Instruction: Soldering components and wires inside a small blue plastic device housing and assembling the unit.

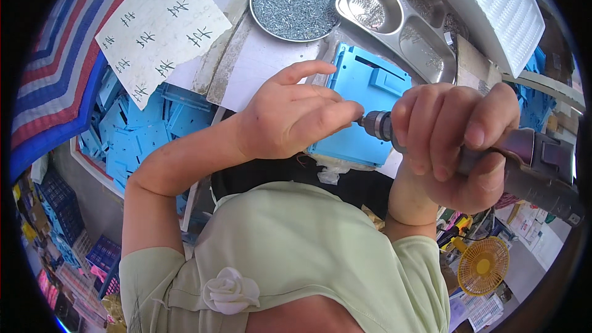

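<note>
A dark powered screwdriver point(381, 126) is gripped in my right hand point(453, 139), its fingers wrapped round the body. Its chuck and bit point left over a light-blue plastic panel point(345, 135) with slots and a raised rectangular block. At the bit's tip, my left hand point(290, 111) has its thumb and forefinger closed together, while an outer finger stretches toward the panel's far-left corner. Whatever is pinched there, if anything, is too small or hidden to make out.
Beyond the panel stand a round metal dish point(295, 5) full of small screws and a steel compartment tray point(404, 15) with small metal parts. A white ribbed tray point(493, 12) leans at right. Blue panels point(139, 135) fill a bin at left, near a marked paper sheet point(161, 31).
</note>
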`<state>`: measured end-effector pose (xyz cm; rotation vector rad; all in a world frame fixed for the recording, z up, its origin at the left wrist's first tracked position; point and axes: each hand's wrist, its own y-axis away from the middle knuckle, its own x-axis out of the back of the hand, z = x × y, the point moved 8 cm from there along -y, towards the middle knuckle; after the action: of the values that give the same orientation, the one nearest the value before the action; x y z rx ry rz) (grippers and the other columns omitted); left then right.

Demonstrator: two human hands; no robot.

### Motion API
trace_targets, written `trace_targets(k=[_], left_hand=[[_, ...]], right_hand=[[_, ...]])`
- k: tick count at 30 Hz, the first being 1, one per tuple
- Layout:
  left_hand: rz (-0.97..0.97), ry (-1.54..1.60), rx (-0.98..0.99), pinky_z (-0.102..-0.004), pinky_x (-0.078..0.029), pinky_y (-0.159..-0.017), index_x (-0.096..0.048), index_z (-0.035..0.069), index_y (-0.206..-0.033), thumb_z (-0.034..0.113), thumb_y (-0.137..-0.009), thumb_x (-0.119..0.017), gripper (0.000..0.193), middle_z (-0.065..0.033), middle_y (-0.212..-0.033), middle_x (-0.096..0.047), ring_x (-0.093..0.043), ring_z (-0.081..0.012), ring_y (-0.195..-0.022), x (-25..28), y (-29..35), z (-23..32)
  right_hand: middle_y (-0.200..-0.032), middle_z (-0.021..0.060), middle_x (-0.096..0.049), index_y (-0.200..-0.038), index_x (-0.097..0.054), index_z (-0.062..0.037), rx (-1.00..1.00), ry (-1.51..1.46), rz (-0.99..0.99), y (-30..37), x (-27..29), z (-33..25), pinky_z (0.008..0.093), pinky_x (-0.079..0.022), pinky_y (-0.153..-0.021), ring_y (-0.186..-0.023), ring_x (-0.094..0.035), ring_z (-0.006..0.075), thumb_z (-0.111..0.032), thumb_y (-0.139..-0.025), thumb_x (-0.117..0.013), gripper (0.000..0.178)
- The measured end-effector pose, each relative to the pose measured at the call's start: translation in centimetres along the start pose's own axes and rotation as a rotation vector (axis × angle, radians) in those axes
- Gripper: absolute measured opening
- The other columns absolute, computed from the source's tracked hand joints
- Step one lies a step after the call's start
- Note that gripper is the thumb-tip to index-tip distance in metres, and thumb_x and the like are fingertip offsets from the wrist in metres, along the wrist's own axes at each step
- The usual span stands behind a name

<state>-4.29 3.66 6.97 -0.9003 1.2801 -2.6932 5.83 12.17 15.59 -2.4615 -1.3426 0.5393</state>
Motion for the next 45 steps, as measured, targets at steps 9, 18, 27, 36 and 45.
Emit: trace_targets(k=[9, 18, 27, 36, 45], left_hand=[[-0.346, -0.658, 0.575, -0.0524, -0.036, -0.098, -0.076, 0.007, -0.092, 0.026, -0.086, -0.072, 0.021, -0.0126, -0.102, -0.065, -0.054, -0.0277, -0.109, 3.4, -1.4, -14.3], [-0.236, -0.677, 0.421, -0.0478, -0.04, -0.09, -0.072, 0.007, -0.083, 0.022, -0.09, -0.067, 0.018, -0.0088, -0.087, -0.067, -0.061, -0.0272, -0.094, 2.6, -1.2, -14.8], [-0.107, -0.229, 0.568, -0.0462, -0.054, -0.075, -0.069, 0.006, -0.09, 0.021, -0.088, -0.068, 0.015, -0.0152, -0.087, -0.071, -0.068, -0.0362, -0.082, 4.1, -1.9, -13.0], [0.051, -0.095, 0.354, -0.0348, -0.055, -0.067, -0.068, 0.006, -0.116, 0.003, -0.082, -0.078, 0.036, -0.0078, -0.092, -0.073, -0.069, -0.0252, -0.076, 3.1, 3.9, -2.2], [0.15, 0.141, 0.215, -0.0341, -0.058, -0.064, -0.058, 0.003, -0.119, -0.005, -0.078, -0.08, 0.048, -0.0104, -0.098, -0.074, -0.069, -0.0271, -0.076, 0.9, 4.9, 0.6]], right_hand=[[-0.062, -0.0026, -0.053, -0.103, -0.051, -0.0117, -0.094, 0.007, 0.146, 1.4, -0.9, 1.5, 0.0304, -0.043, -0.053, -0.05, -0.05, 0.012, -0.033, -0.1, -0.065, 0.025], [-0.058, -0.0004, -0.05, -0.094, -0.048, -0.009, -0.172, 0.146, 0.273, 2.3, -2.0, 3.4, 0.0324, -0.043, -0.053, -0.049, -0.05, 0.0141, -0.029, -0.093, -0.073, 0.031], [-0.077, 0.0122, -0.064, -0.093, -0.054, -0.0009, -0.182, 0.077, 0.128, 2.4, -2.9, 3.7, 0.0318, -0.05, -0.064, -0.068, -0.061, 0.0186, 0.002, -0.083, -0.078, 0.026], [-0.07, 0.0096, -0.063, -0.09, -0.055, -0.0042, -0.128, 0.15, 0.096, 3.4, -2.9, 5.3, 0.031, -0.047, -0.055, -0.059, -0.058, 0.0168, -0.007, -0.081, -0.081, 0.027], [-0.066, -0.0072, -0.056, -0.103, -0.052, -0.0169, 0.015, 0.029, 0.012, 1.8, -3.1, 0.6, 0.0276, -0.042, -0.053, -0.053, -0.053, 0.0079, -0.041, -0.1, -0.063, 0.027]])
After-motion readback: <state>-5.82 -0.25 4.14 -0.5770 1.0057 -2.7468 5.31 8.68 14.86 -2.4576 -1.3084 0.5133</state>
